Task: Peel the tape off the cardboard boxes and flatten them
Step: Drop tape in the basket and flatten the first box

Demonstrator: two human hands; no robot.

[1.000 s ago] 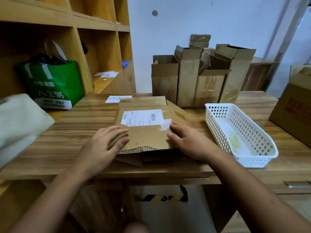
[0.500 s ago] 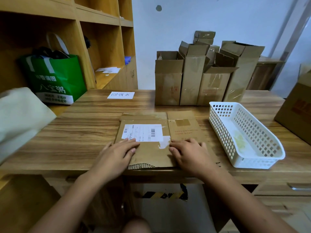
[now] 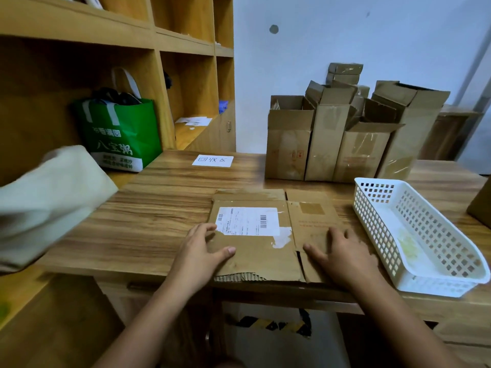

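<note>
I saw the left hand (image 3: 202, 251) lying palm down on the flattened brown corrugated cardboard box (image 3: 259, 257). Its fingers were straight and slightly spread, its thumb stretched rightward across the board, and its fingertips touched the left edge of the white shipping label (image 3: 248, 221). The right hand (image 3: 342, 254) lay flat on the box's right-hand panel, fingers straight and pointing away, thumb reaching left toward the slit between the panels. Neither hand gripped anything; both pressed down on the cardboard.

The flattened box lay on the wood-grain table (image 3: 159, 208) at its near edge, just left of the white perforated plastic basket (image 3: 377, 227).

The shipping label carried two barcodes, but its print was too small for me to read. Faint red print on the right panel was also illegible. A white paper note (image 3: 212, 160) farther back on the table read "回收区" in handwriting. The green fabric tote bag (image 3: 119, 134) in the wooden shelf unit (image 3: 186, 46) at left showed "八宝粥" in large white characters; its smaller lines I could not make out. A row of upright open brown cardboard boxes (image 3: 332, 144) stood at the table's far side, some with small red marks.

Both bare forearms rose from the bottom edge and angled inward toward the box, wrists low over the table's edge.
</note>
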